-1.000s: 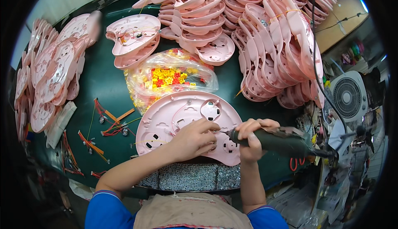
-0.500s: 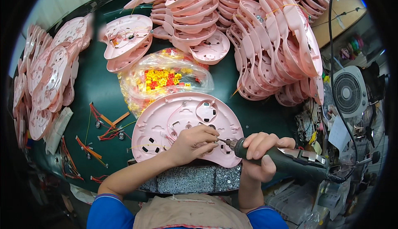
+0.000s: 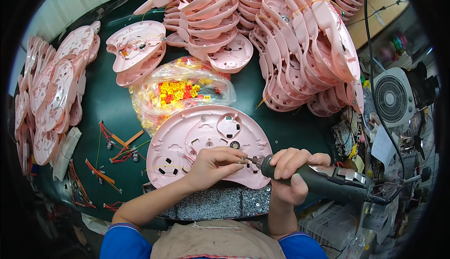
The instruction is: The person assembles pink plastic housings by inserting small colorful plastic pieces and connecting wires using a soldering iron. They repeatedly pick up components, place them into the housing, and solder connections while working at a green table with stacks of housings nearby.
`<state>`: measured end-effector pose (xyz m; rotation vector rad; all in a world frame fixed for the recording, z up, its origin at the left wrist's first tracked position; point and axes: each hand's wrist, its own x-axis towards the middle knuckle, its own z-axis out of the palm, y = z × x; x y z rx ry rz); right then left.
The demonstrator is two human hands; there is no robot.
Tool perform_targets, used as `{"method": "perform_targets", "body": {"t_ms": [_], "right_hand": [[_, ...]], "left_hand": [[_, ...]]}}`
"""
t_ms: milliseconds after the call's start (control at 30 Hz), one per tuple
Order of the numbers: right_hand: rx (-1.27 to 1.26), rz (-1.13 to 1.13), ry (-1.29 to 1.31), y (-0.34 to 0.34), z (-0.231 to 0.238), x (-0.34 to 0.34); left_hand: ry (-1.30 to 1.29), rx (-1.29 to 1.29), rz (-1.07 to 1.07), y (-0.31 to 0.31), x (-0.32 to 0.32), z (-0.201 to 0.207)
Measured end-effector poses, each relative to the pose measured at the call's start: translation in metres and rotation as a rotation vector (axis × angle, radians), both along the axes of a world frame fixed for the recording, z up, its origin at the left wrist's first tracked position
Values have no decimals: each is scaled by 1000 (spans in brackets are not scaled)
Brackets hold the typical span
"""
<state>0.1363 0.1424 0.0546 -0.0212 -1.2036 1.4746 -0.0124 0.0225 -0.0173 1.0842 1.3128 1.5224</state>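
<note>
A pink plastic shell [image 3: 173,125] lies in front of me with its inner side up; thin wires and several dark openings show in it. In my right hand [image 3: 293,172] is a dark green electric screwdriver [image 3: 323,180], held level with its bit pointing left. My left hand [image 3: 213,165] is above the shell with thumb and forefinger pinched together at the tip of the bit. Whatever they pinch, perhaps a screw, is too small to make out. A round dark part [image 3: 235,145] sits in the shell just beyond my left fingers.
Behind the shell lies a clear plastic bag [image 3: 178,90] of yellow and red star-shaped pieces. Stacks of pink shells [image 3: 304,52] stand at the back and left. Wired parts [image 3: 124,142] lie on the left. A tray of small metal pieces [image 3: 211,202] borders the near edge; a fan [image 3: 393,97] is at right.
My left fingers and the screwdriver's bit remain together over the shell. The view has shifted a little, and the round dark part shows more fully beyond my left fingers.
</note>
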Motion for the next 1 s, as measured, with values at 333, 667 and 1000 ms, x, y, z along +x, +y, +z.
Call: {"method": "perform_targets", "body": {"t_ms": [333, 667, 1000], "right_hand": [[-8, 44, -32, -3, 0, 0], [8, 29, -22, 1, 0, 3], [44, 41, -48, -2, -2, 3]], "left_hand": [[-201, -54, 7, -3, 4, -1], [-340, -124, -4, -6, 2, -5], [-389, -144, 18, -6, 5, -2]]}}
